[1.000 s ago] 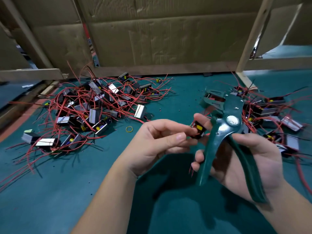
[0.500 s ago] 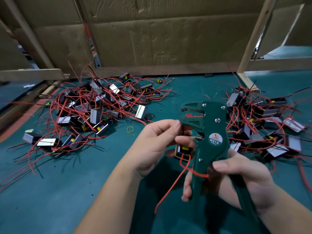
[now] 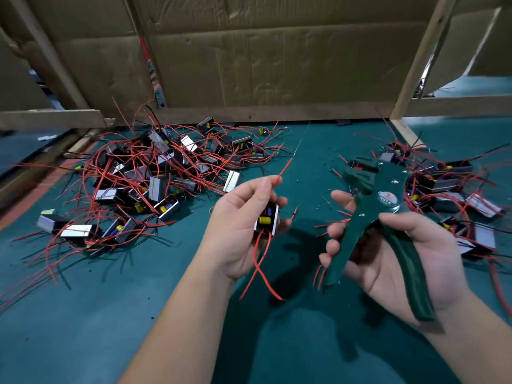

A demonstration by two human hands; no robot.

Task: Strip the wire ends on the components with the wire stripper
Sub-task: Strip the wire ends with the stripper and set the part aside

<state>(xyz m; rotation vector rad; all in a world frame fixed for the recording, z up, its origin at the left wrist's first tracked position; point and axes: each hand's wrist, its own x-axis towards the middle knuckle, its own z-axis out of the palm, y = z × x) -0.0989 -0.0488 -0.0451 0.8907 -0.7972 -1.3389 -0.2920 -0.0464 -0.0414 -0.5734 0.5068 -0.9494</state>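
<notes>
My left hand [image 3: 238,231] holds a small black component [image 3: 266,219] with a yellow capacitor and red wires. One red wire [image 3: 282,171] sticks up past the thumb and two more hang below the palm. My right hand [image 3: 388,253] grips the green wire stripper [image 3: 368,214] by its handles, which are spread apart, with its jaws pointing up and left. The stripper's jaws are well clear of the component, with a gap of bare table between the two hands.
A big heap of components with red wires [image 3: 155,178] lies to the left on the green table [image 3: 83,314]. A second heap [image 3: 454,189] lies to the right behind the stripper. Cardboard walls [image 3: 277,65] and wooden rails close off the back.
The stripper was at the component half a second ago. The hands have since drawn apart: the stripper moved right and its handles spread, and the left hand turned the component with a wire now pointing up.
</notes>
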